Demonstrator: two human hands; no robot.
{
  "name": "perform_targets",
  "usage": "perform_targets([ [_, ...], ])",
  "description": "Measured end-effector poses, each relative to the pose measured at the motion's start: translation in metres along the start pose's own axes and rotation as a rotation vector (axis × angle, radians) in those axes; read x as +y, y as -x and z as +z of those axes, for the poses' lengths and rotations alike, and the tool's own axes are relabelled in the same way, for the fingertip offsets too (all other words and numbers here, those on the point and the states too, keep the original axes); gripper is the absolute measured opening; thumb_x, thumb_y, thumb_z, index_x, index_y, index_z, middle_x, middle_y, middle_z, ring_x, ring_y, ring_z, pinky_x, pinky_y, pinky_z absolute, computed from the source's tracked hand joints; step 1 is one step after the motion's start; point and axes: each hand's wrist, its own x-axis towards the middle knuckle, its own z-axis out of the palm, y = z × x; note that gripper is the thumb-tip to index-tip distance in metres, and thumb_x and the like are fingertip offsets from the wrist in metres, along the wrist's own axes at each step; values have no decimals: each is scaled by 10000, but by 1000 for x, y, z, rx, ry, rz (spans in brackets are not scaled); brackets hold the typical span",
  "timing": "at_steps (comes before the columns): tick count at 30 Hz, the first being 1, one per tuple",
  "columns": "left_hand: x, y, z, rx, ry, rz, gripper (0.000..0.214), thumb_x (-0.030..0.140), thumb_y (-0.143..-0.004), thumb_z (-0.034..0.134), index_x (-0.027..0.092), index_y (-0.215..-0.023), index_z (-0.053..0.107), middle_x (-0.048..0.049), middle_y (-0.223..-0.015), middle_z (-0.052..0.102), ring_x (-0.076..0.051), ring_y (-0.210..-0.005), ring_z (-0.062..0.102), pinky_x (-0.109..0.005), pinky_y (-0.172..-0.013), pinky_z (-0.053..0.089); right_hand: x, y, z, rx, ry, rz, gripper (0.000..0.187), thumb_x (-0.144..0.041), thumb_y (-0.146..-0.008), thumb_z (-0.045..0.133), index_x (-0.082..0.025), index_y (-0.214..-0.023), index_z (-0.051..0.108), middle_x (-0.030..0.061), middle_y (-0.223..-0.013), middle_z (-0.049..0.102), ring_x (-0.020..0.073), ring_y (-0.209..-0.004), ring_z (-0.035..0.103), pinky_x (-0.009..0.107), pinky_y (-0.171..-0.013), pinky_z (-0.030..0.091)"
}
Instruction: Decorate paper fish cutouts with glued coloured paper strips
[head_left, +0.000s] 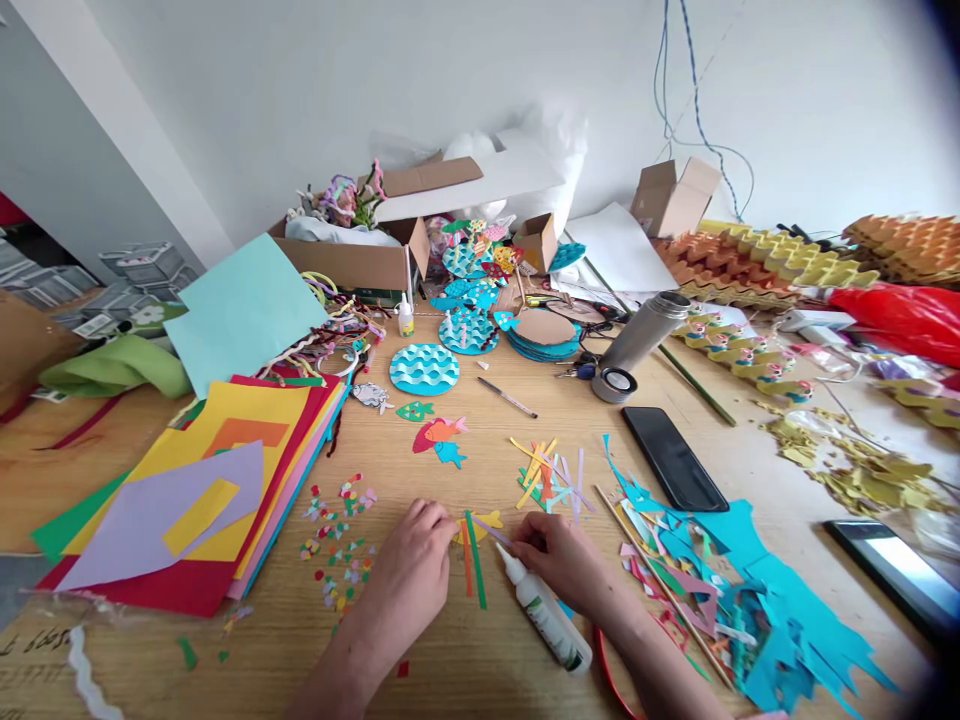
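Note:
A yellow paper fish [491,519] lies flat on the table between my hands. Across it run an orange strip [467,556] and a green paper strip [475,560], their ends hanging past its lower edge. My left hand [415,560] is closed, its fingertips at the fish's left end. My right hand [559,552] pinches a thin purple paper strip [495,533] that reaches over the fish's right side. Just below the right hand lies a white glue bottle [546,620], its nozzle towards the fish.
Loose coloured strips [547,475] lie beyond my right hand, paper confetti [345,560] left. Cut paper fish [439,435] and a wave-patterned disc [424,370] sit farther back. Coloured sheets [285,400] stack left; blue scraps [787,600], a wooden stick [660,580] and a phone [675,458] lie right.

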Motion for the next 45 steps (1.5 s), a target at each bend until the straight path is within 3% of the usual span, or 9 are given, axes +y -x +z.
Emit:
perform_targets([
  [18, -2, 1, 1, 17, 2, 24, 325, -9, -814, 392, 196, -929, 616, -39, -974, 567, -198, -993, 473, -327, -873, 409, -1, 2, -1, 0, 0, 24, 183, -305, -778, 552, -182, -659, 617, 11, -613, 641, 143, -578, 535, 234, -513, 309],
  [25, -2, 0, 2, 16, 8, 34, 324, -19, -801, 398, 190, -910, 620, -39, -966, 573, -198, -982, 474, -333, -870, 409, 0, 4, 1, 56, 41, 8, 150, -256, -787, 528, -195, -666, 592, 11, -638, 657, 151, -589, 560, 240, -534, 319],
  [33, -1, 2, 0, 1, 6, 54, 471, -10, -810, 379, 242, -1150, 586, -37, -995, 559, -197, -997, 461, -330, -894, 409, -1, 5, 1, 96, 146, -78, 147, -218, -839, 481, -202, -726, 574, 36, -716, 687, 181, -678, 632, 253, -587, 344],
  [39, 1, 4, 0, -30, -80, 72, 479, 10, -820, 379, 283, -1140, 608, -51, -984, 519, -212, -982, 452, -342, -846, 428, -2, 6, 0, 89, 179, -58, 140, -207, -841, 476, -202, -746, 580, 44, -727, 691, 188, -692, 643, 252, -593, 352],
  [45, 3, 3, -1, -61, -109, 65, 483, 11, -806, 385, 273, -1142, 612, -65, -1001, 517, -226, -982, 457, -364, -828, 435, 4, 3, -10, 179, 227, -86, 160, -191, -826, 443, -206, -744, 580, 44, -741, 690, 190, -681, 629, 262, -596, 367],
])
